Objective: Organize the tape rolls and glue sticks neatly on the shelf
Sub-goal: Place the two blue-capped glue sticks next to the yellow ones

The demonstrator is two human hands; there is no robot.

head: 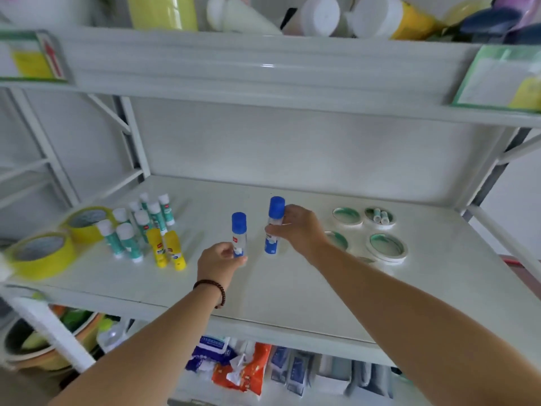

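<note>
Near the middle of the shelf point(292, 288), the left hand point(218, 263) is curling its fingers point(231, 253) around the base of a blue-capped glue stick point(239, 234). Just right of that stick, the right hand point(298, 228) is gripping a taller blue-capped glue stick point(274, 224), both upright. Left of it are standing yellow glue sticks point(167, 249), green glue sticks point(137, 227) and yellow tape rolls point(44, 254); white tape rolls point(386, 248) are lying well right.
</note>
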